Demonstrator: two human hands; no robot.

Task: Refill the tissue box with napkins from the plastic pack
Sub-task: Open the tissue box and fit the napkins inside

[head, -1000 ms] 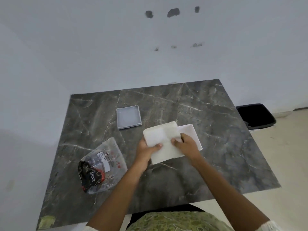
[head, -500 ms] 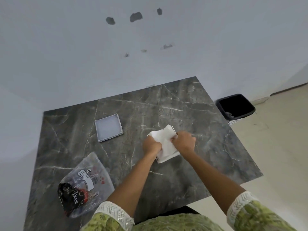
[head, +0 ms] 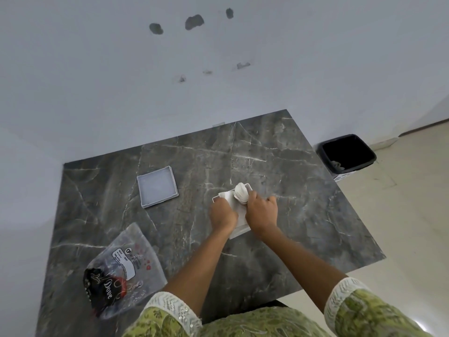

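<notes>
Both forearms reach forward over the worktop (head: 279, 171). The left hand (head: 222, 215) and right hand (head: 262, 210), knuckles up, clench the napkins (head: 240, 194), pressing them into the tissue box (head: 240, 231) mid-worktop.

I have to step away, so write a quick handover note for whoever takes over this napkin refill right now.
Left hand and right hand: both pressing the stack of white paper napkins into the white square tissue box on the dark marble table.
The grey square lid lies apart, to the left.
The clear plastic pack lies near the left front edge.
Done: napkins out of the pack, partly in the box.
Left: seat them flat, fit the lid.
</notes>
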